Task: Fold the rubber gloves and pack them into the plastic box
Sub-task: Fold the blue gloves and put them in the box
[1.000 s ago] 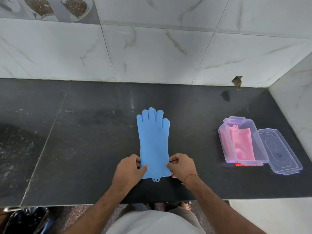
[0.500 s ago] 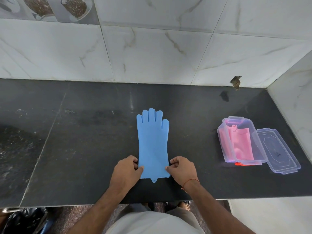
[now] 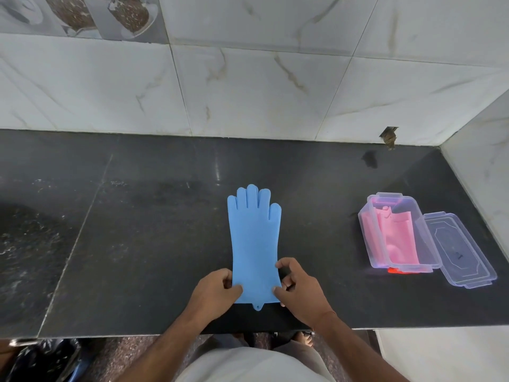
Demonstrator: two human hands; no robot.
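At lower centre, my left hand (image 3: 217, 289) and right hand (image 3: 298, 288) are pinching the cuff corners of the flat blue glove (image 3: 254, 244).

A blue rubber glove (image 3: 254, 244) lies flat, fingers pointing away, its cuff pinched between both hands. Far right of the right hand (image 3: 298, 289), the open plastic box (image 3: 396, 232) holds a folded pink glove (image 3: 399, 238).

Both hands, left hand (image 3: 213, 289) and right hand (image 3: 298, 288), pinch the blue glove's (image 3: 254, 241) cuff corners flat on the table (image 3: 137, 244).
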